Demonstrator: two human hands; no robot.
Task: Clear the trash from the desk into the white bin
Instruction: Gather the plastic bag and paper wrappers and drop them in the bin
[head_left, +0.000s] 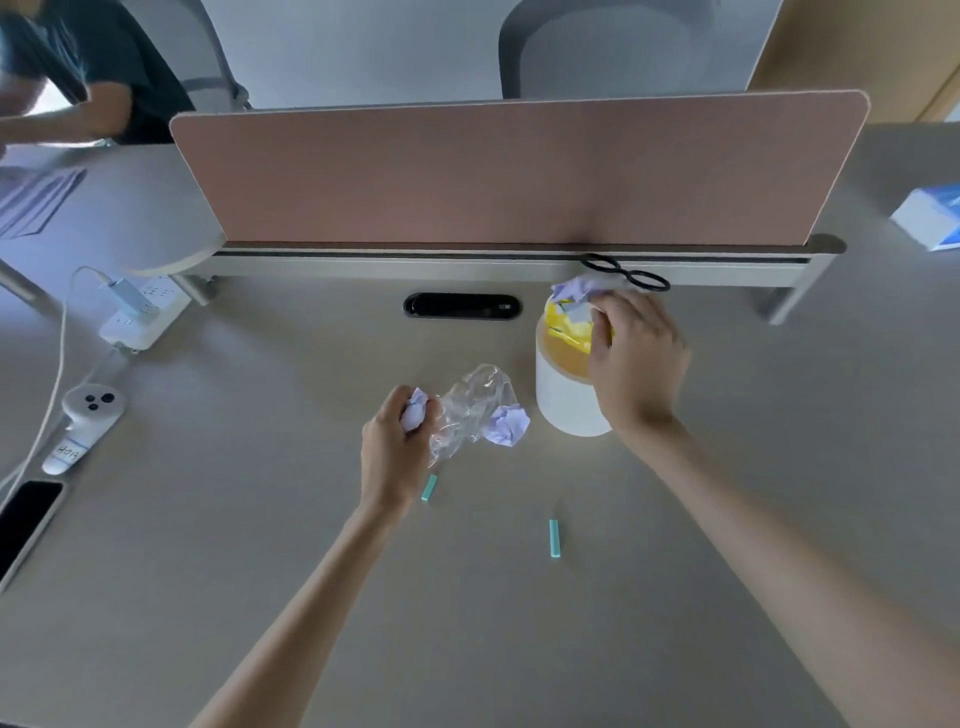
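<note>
A small white bin (563, 400) stands on the desk, right of centre, with a yellow wrapper (566, 325) showing in its mouth. Over that mouth my right hand (636, 358) grips a crumpled pale paper ball (576, 291). My left hand (397, 452) is closed on another crumpled paper ball (414, 411), left of the bin. A clear plastic wrapper (470, 408) lies between my left hand and the bin, with a third paper ball (506, 425) at its right end. Two small teal sticks (429, 487) (554, 538) lie on the desk nearer to me.
A pink divider panel (519, 171) runs along the desk's far edge, with black scissors (626, 273) on its rail. At the left are a power strip (140, 312), a white controller (85, 423) and a black phone (26, 525). A blue-white box (932, 218) sits far right. Another person (67, 67) sits far left.
</note>
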